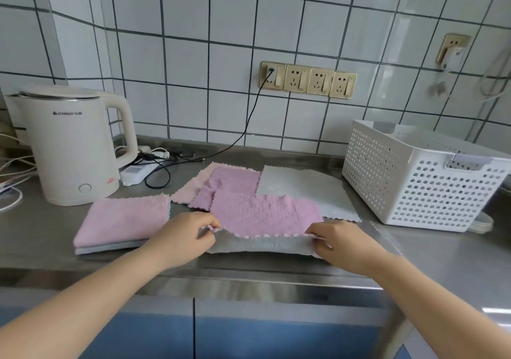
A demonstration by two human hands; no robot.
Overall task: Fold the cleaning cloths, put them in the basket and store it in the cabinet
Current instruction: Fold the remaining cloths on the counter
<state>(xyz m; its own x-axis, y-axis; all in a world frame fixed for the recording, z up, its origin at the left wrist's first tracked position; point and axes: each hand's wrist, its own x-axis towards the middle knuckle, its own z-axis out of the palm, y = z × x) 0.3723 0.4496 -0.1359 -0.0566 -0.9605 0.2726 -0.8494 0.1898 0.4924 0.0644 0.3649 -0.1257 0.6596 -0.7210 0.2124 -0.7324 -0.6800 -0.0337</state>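
A pink cloth with a grey underside (265,215) lies on the steel counter, its near edge lifted. My left hand (182,237) pinches its near left corner and my right hand (340,241) pinches its near right corner. Behind it lie a purple cloth (232,181), a pale pink cloth (190,187) and a grey cloth (301,190), all flat and overlapping. A folded pink and grey cloth (121,223) rests at the left. The white perforated basket (414,176) stands at the right, seemingly with nothing in it.
A white electric kettle (74,145) stands at the back left beside a power strip (138,170) and tangled cables. Wall sockets (307,79) sit on the tiled wall. Blue cabinet doors (249,336) run below the counter's front edge.
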